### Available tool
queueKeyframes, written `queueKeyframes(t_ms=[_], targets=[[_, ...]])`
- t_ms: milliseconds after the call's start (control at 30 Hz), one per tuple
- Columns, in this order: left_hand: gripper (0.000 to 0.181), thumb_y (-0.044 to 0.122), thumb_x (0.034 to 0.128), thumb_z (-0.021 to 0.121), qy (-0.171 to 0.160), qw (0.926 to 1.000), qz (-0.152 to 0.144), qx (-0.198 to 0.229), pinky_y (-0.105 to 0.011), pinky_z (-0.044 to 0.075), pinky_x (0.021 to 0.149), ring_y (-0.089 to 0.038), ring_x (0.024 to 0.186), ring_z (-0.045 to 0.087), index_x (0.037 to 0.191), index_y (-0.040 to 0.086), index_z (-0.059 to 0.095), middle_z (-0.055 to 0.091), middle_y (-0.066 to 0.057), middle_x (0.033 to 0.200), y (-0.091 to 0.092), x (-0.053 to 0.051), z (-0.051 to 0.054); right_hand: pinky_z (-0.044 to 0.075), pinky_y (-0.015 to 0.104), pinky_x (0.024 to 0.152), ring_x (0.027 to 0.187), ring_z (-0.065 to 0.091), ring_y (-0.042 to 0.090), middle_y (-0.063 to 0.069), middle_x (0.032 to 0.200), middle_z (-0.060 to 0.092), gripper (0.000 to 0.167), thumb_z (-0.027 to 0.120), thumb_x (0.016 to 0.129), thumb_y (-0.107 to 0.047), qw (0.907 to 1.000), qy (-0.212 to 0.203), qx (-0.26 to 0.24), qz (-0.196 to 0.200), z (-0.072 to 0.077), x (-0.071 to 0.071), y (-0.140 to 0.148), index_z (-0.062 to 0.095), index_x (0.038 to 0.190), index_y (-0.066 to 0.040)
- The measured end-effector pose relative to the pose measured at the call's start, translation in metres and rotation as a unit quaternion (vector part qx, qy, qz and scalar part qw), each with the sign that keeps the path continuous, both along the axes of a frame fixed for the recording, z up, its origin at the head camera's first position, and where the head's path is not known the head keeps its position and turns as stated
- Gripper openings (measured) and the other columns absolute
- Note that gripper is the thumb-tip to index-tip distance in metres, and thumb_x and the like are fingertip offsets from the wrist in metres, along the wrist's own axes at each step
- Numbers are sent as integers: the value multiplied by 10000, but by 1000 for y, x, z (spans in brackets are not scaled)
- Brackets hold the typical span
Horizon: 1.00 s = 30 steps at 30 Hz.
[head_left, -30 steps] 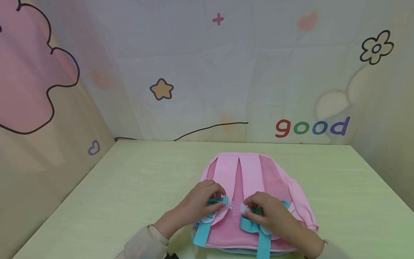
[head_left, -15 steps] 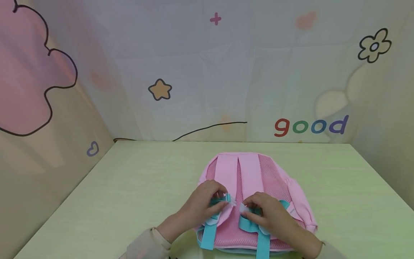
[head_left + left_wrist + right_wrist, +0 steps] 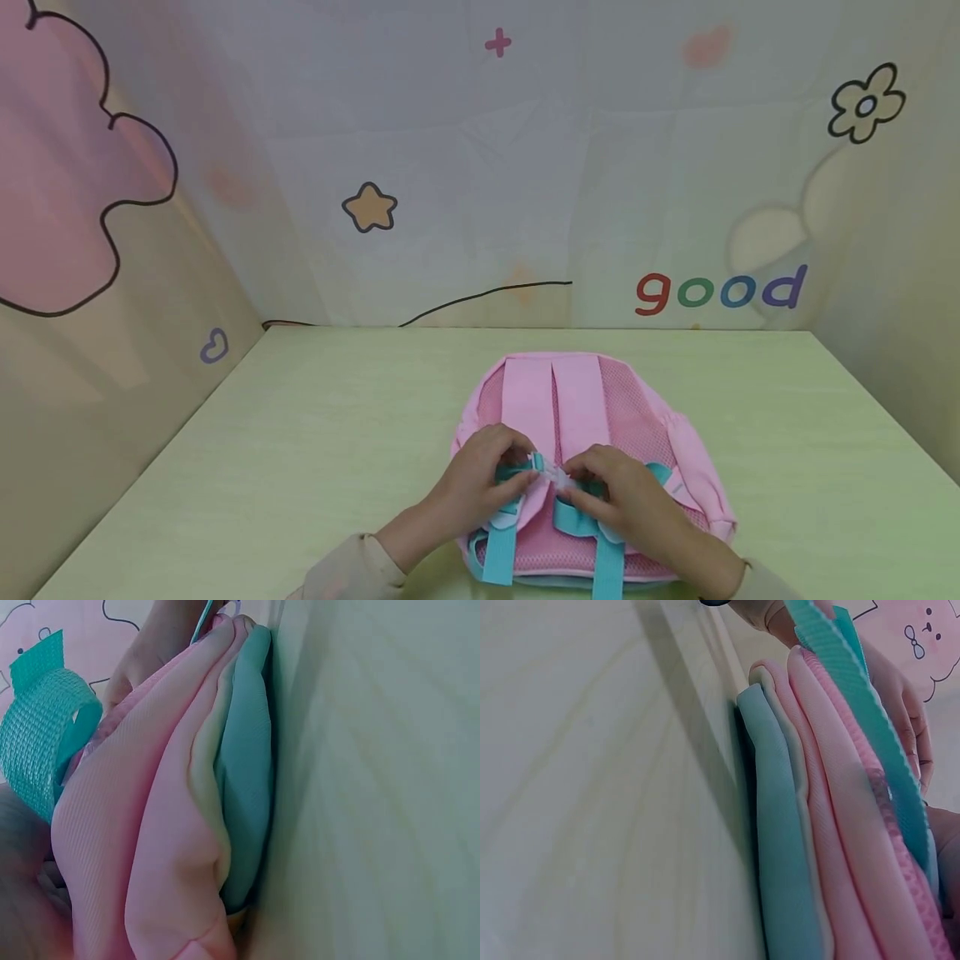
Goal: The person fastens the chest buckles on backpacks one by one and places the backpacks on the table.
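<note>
A pink backpack (image 3: 637,400) lies on the table with its mesh back and two shoulder straps facing up. My left hand (image 3: 487,475) pinches one half of a white plastic buckle (image 3: 553,473) where teal webbing joins it. From the other side, my right hand (image 3: 630,500) grips the other half between thumb and fingers. The halves meet between the fingertips; whether they are locked together cannot be made out. Below the hands hang two teal strap ends (image 3: 608,567). In the left wrist view, a loop of teal webbing (image 3: 34,742) rises beside the bag's pink side.
The pale green table (image 3: 262,442) extends left, right and behind the bag. A printed cloth backdrop (image 3: 465,167) closes off the back and sides. The backpack's teal front panel (image 3: 776,825) rests against the tabletop in the right wrist view.
My left hand has moved right with its buckle half, bringing it up to the half in my right hand. The bag's left strap end shifted right too. My right hand has hardly moved.
</note>
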<state>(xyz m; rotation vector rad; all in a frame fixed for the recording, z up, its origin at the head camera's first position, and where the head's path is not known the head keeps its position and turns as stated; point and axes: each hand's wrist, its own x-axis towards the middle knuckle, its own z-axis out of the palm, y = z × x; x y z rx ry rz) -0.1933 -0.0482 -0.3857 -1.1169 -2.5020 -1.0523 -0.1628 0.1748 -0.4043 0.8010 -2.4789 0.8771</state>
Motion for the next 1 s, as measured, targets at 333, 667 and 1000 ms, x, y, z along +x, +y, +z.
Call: queueKeyframes(t_ms=[333, 667, 1000], targets=[[188, 157, 893, 674, -52, 9999, -80, 58, -207, 497, 777, -130, 858, 550, 1037, 67, 593, 614, -41, 936, 0, -1, -3, 450, 147, 602, 728, 483, -31, -114, 855, 612, 155, 752, 816, -166, 10000, -5, -47, -15, 0, 1, -1, 675, 951, -163], [177, 142, 890, 676, -201, 9997, -151, -30, -199, 498, 784, -126, 856, 558, 1026, 66, 592, 608, -38, 929, -2, -4, -5, 460, 160, 620, 741, 502, -16, -108, 873, 627, 143, 734, 836, -173, 10000, -56, -57, 31, 1, 2, -1, 679, 968, -163], [183, 133, 863, 701, -116, 9994, -189, -265, -180, 480, 744, -108, 814, 533, 1000, 71, 596, 589, -27, 881, -4, -4, -2, 456, 154, 615, 727, 479, -19, -105, 862, 619, 138, 722, 850, -210, 9994, -322, 52, -130, 0, 1, -1, 681, 969, -154]])
